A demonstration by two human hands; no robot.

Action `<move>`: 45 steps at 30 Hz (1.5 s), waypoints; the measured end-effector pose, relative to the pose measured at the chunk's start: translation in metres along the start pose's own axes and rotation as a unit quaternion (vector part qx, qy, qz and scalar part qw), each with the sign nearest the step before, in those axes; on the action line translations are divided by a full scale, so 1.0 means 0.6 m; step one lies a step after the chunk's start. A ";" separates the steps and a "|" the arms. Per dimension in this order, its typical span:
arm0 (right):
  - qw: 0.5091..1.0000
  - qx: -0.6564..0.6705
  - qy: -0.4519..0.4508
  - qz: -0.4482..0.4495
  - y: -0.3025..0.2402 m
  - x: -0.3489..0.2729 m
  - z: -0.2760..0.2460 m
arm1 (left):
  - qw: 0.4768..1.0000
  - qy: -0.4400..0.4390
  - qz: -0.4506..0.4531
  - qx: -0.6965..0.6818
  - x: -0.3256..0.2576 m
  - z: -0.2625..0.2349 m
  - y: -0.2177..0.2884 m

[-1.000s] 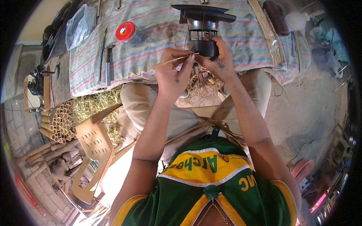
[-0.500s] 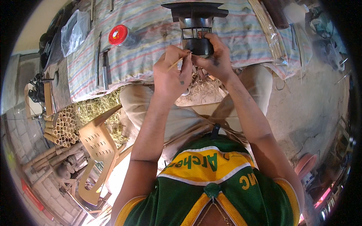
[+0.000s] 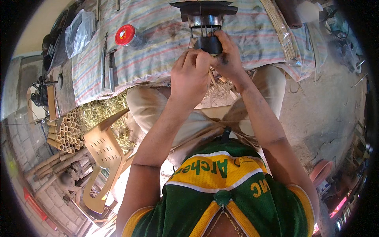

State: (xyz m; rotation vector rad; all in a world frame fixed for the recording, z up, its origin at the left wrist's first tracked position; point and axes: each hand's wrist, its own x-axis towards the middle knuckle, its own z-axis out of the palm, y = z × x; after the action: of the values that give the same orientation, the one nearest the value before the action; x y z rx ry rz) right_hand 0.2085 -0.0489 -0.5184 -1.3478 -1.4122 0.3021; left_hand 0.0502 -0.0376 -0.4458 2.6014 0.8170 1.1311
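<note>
Right grip [image 3: 229, 60] is closed on the near right edge of a black slatted craft piece [image 3: 204, 20]; left grip [image 3: 191, 75] is curled against it, back of hand up, contents hidden, can't tell what it pinches. Changed: left hand has rolled over since half a second ago, and the thin strip no longer pokes out its left side. Probably close fingerwork at the piece's near end, right steadying. By size: striped-cloth worktop [image 3: 158, 53], beyond both grips. Stick bundle [image 3: 281, 33], well right. Craft piece, just beyond left grip. Hammer [image 3: 111, 73], then red-lidded jar [image 3: 125, 35], both well left. Tan sliver [image 3: 213, 78], just below, between grips; maybe that strip, unclear.
</note>
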 end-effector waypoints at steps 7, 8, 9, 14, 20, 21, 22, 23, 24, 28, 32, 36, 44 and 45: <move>1.000 0.006 -0.010 0.018 -0.016 0.005 -0.005 | 0.999 -0.008 -0.031 -0.013 -0.002 -0.003 -0.009; 0.999 0.013 -0.005 0.031 -0.016 0.004 -0.003 | 0.998 -0.006 -0.054 -0.025 -0.001 -0.005 -0.013; 0.999 0.020 0.000 0.044 -0.015 0.002 -0.001 | 0.986 0.009 -0.114 -0.118 0.002 -0.008 -0.020; 0.992 0.041 -0.010 0.119 -0.004 -0.004 0.007 | 0.865 0.031 -0.329 -0.377 0.002 -0.012 -0.043; 0.992 0.065 -0.049 0.096 0.007 -0.008 -0.002 | 0.809 0.076 -0.378 -0.444 -0.003 0.000 -0.048; 0.991 0.078 -0.053 0.099 0.009 -0.008 -0.002 | 0.795 0.088 -0.384 -0.462 -0.003 0.001 -0.047; 0.988 0.102 -0.053 0.102 0.010 -0.008 -0.002 | 0.815 0.081 -0.377 -0.432 -0.004 0.001 -0.046; 0.992 0.060 -0.045 0.100 0.011 -0.008 -0.001 | 0.834 0.073 -0.371 -0.401 -0.006 0.001 -0.044; 0.994 0.030 -0.033 0.097 0.011 -0.008 0.003 | 0.851 0.067 -0.371 -0.365 -0.008 0.000 -0.041; 0.991 0.016 -0.005 0.135 0.015 -0.010 0.013 | 0.867 0.082 -0.316 -0.377 -0.012 -0.001 -0.035; 0.993 0.011 -0.008 0.115 0.017 -0.010 0.011 | 0.885 0.082 -0.288 -0.357 -0.012 0.004 -0.034; 0.993 0.012 -0.016 0.120 0.012 -0.011 0.004 | 0.904 0.109 -0.231 -0.342 -0.012 0.011 -0.028; 0.994 0.033 -0.021 0.106 -0.004 -0.006 -0.001 | 0.977 0.097 -0.109 -0.154 -0.018 0.011 -0.020; 0.992 0.041 -0.024 0.116 -0.007 -0.006 -0.003 | 0.980 0.095 -0.100 -0.141 -0.018 0.012 -0.020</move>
State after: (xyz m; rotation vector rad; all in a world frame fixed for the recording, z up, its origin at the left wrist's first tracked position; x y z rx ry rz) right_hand 0.2067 -0.0542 -0.5167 -1.4461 -1.2682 0.5440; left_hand 0.0444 -0.0332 -0.4616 2.1557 0.8625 1.3402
